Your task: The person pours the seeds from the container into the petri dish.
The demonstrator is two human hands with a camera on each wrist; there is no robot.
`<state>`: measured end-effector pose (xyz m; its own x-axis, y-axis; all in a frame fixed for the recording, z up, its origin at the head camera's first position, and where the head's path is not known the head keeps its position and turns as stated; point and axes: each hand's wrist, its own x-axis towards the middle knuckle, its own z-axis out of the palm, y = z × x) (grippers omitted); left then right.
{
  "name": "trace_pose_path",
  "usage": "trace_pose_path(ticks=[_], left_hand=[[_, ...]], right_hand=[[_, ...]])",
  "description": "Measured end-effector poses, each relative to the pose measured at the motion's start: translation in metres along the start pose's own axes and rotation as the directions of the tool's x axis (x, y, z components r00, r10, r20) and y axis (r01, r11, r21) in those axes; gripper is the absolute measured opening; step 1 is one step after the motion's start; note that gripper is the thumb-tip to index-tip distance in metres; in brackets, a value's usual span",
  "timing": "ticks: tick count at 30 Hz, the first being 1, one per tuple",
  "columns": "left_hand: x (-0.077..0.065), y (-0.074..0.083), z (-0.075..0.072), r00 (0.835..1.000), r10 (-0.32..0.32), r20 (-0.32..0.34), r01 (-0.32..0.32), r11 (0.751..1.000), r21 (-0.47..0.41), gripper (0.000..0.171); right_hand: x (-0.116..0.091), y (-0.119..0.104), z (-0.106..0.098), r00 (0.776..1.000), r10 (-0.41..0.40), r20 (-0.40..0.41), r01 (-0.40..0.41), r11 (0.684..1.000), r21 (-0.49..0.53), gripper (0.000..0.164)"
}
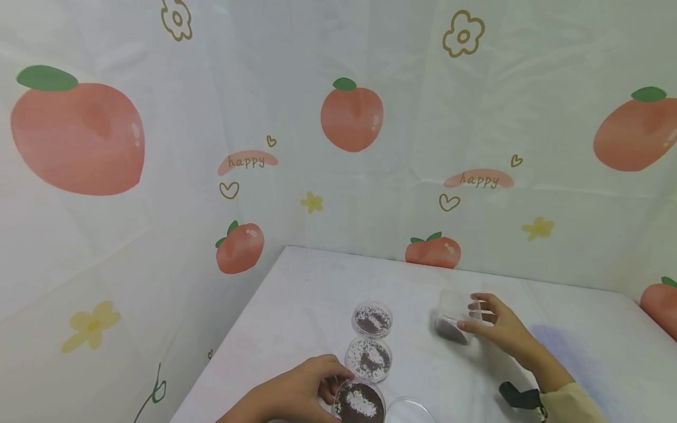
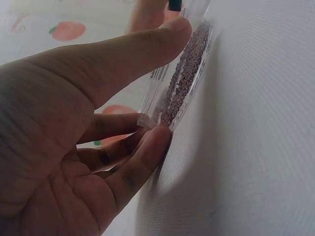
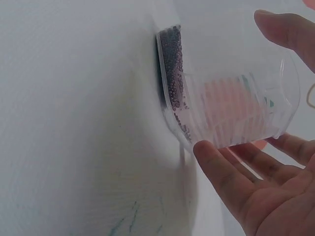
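Note:
My left hand [image 1: 304,390] pinches the rim of a round clear petri dish [image 1: 346,405] between thumb and fingers. Dark small grains cover much of the dish's bottom, and the left wrist view shows them as a layer [image 2: 187,73] inside the clear wall. Farther back on the right, my right hand [image 1: 502,329] holds a clear plastic box [image 1: 452,302], thumb on one side and fingers on the other. Dark grains [image 3: 172,69] lie along the box's bottom in the right wrist view. Whether the box rests fully on the table I cannot tell.
Two more petri dishes with scattered dark grains, a middle one [image 1: 368,359] and a far one [image 1: 372,319], line up beyond the left hand. A clear round dish or lid [image 1: 408,413] lies at the near edge of view. The white table [image 1: 312,294] meets a fruit-printed backdrop [image 1: 370,194].

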<state>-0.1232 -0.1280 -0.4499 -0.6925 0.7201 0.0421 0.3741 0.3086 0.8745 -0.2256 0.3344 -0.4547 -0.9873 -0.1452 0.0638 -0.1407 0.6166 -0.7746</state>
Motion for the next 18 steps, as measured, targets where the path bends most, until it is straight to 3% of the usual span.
trace_pose_path(ticks=[11,18], left_hand=[[-0.003,0.000,0.001,1.000,0.013,-0.013,-0.013,1.000,0.020,0.062],[-0.004,-0.001,0.000,1.000,0.010,-0.011,-0.009,0.999,0.044,0.063]], right_hand=[[-0.002,-0.006,-0.001,0.999,0.008,0.034,-0.006,0.998,-0.065,0.092],[-0.010,-0.027,-0.001,0.997,-0.075,-0.019,0.072,0.991,-0.115,0.100]])
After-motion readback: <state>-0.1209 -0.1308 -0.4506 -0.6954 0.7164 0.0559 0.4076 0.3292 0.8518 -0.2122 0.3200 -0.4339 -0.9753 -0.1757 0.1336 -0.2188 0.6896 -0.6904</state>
